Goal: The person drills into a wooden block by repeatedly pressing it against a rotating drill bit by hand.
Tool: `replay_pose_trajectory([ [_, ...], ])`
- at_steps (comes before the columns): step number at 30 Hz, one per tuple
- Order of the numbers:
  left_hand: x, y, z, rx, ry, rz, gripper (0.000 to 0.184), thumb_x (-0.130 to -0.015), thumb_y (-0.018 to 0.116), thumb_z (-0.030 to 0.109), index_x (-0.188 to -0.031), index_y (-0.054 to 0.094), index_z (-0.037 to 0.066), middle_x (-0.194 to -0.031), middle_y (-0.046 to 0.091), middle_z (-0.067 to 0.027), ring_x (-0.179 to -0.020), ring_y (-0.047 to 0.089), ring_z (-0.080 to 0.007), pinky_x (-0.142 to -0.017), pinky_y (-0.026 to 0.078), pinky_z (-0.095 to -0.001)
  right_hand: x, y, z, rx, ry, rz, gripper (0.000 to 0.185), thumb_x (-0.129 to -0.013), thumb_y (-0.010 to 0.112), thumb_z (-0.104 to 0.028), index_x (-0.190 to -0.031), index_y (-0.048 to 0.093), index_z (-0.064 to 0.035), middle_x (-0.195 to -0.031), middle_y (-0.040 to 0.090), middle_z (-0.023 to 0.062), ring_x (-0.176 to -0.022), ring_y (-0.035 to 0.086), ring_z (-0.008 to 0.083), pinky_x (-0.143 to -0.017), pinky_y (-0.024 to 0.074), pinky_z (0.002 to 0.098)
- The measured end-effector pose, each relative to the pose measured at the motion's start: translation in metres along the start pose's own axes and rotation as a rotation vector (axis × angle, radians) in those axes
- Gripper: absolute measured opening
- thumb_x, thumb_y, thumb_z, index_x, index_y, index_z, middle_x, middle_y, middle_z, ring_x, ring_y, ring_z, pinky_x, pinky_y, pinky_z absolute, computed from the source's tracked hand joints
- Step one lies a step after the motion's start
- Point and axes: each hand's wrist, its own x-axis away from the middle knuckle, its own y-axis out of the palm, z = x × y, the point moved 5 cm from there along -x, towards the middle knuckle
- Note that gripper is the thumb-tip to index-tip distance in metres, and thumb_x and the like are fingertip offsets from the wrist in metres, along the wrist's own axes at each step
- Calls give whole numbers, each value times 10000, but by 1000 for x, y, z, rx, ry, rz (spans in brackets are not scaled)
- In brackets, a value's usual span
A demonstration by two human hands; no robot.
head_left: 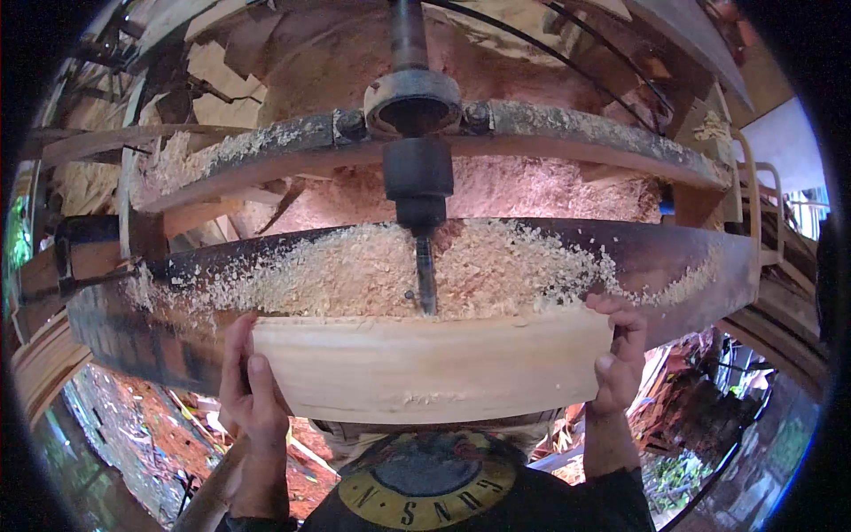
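Note:
A pale wooden board lies across the front edge of a dark work table, its near side sticking out toward my body. My left hand grips its left end, thumb on the near side and fingers at the far corner. At the right end, my right hand is closed round the edge in the same way. Just beyond the board's far edge stands a vertical cutter bit, held in a dark chuck. Whether the bit touches the wood I cannot tell.
Wood shavings are heaped on the table around the bit. Behind the chuck runs a dusty crossbar joined to a round collar. Wooden posts and beams frame both sides. Scraps and sawdust cover the ground below.

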Motion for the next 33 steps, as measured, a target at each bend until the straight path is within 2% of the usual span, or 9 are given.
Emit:
replay_pose_trajectory([
  [7,-3,-4,-5,156,-149,25,452,-1080,486,113,-1489,475,-79,-1459,562,-169,-1319,537,-230,-1151,400,-390,10,6,0,-26,-19,14,469,-796,655,-170,-1214,500,-24,-1271,545,186,-1263,497,337,-1141,365,514],
  [10,-4,2,-4,-27,30,10,449,-1076,501,120,-1479,492,-76,-1454,568,-163,-1302,546,-224,-1136,415,-391,7,1,-2,-53,-5,46,474,-783,636,-155,-1217,500,-20,-1260,554,187,-1257,503,338,-1141,369,517],
  [13,1,6,0,-66,-24,62,435,-1071,510,168,-1416,555,-94,-1424,600,-187,-1342,529,-274,-1169,365,-410,8,-8,1,-74,5,70,485,-768,623,-148,-1218,501,-14,-1251,562,192,-1245,511,337,-1139,375,519],
  [16,0,22,5,-24,55,-95,442,-1055,499,109,-1429,519,-126,-1430,572,-199,-1296,545,-263,-1138,389,-402,9,-31,-9,-83,-27,115,497,-760,625,-156,-1217,502,-6,-1248,566,199,-1232,514,337,-1128,383,520],
  [17,3,36,11,-1,109,-73,442,-1048,483,100,-1413,518,-146,-1411,576,-209,-1294,544,-269,-1137,384,-397,14,-40,-12,-85,-31,143,501,-758,628,-161,-1217,503,-4,-1248,567,202,-1228,514,338,-1122,386,520],
  [20,7,42,11,30,69,-65,438,-1053,484,102,-1416,523,-140,-1416,580,-205,-1304,540,-265,-1142,381,-391,4,-44,-12,-42,-22,147,496,-763,632,-172,-1212,505,-4,-1233,570,201,-1221,510,339,-1103,391,523],
  [27,-7,8,0,-6,10,12,427,-1067,512,127,-1436,545,-87,-1451,584,-171,-1351,525,-238,-1160,373,-382,5,-13,5,-28,-16,51,477,-773,637,-196,-1196,495,-28,-1225,541,180,-1200,508,324,-1102,388,513],
  [30,-12,-17,-10,-49,-83,90,410,-1068,517,128,-1423,569,-70,-1418,614,-156,-1334,543,-236,-1160,376,-382,4,19,8,-62,-10,-15,469,-787,637,-189,-1202,489,-28,-1241,532,178,-1208,505,316,-1116,379,499],
  [33,-20,-50,-18,-192,-15,96,397,-1073,531,149,-1404,593,-60,-1367,653,-150,-1287,580,-236,-1143,405,-395,7,51,20,-87,-28,-77,449,-800,613,-158,-1206,482,-16,-1265,520,178,-1226,496,307,-1120,375,483],
])
